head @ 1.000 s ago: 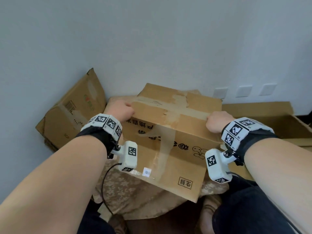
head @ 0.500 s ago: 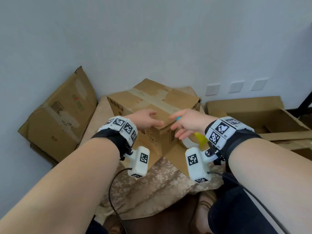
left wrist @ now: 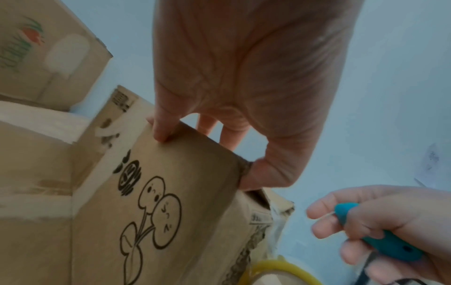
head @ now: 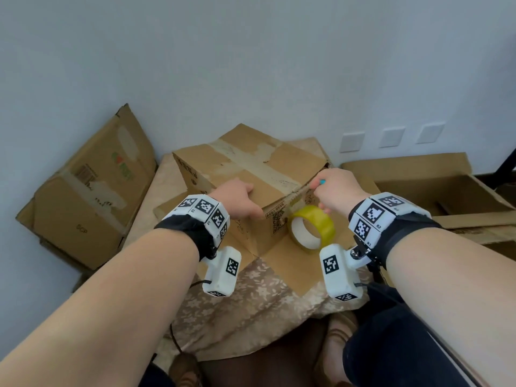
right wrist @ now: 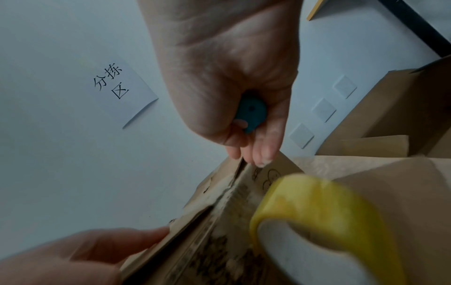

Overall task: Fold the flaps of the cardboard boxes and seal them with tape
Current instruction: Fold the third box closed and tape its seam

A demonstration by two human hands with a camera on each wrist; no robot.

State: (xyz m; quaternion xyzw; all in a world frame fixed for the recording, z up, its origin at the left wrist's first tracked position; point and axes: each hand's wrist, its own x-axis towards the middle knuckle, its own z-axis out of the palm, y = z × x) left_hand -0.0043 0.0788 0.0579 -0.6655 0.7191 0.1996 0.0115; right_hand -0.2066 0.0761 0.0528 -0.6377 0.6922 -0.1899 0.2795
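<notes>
Yellow tape roll (head: 312,229) hangs just below the right hand (head: 333,192), whose curled fingers grip a teal tool (right wrist: 251,113). Left hand (head: 237,201) presses the cardboard box (head: 245,174), fingers over its near top edge, thumb at the corner.

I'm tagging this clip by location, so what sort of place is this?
Probably a packing or sorting corner indoors. Worn cardboard boxes lean against a plain wall, a tape roll sits beside the box being sealed, and a paper sign on the wall reads as a sorting-area label.
</notes>
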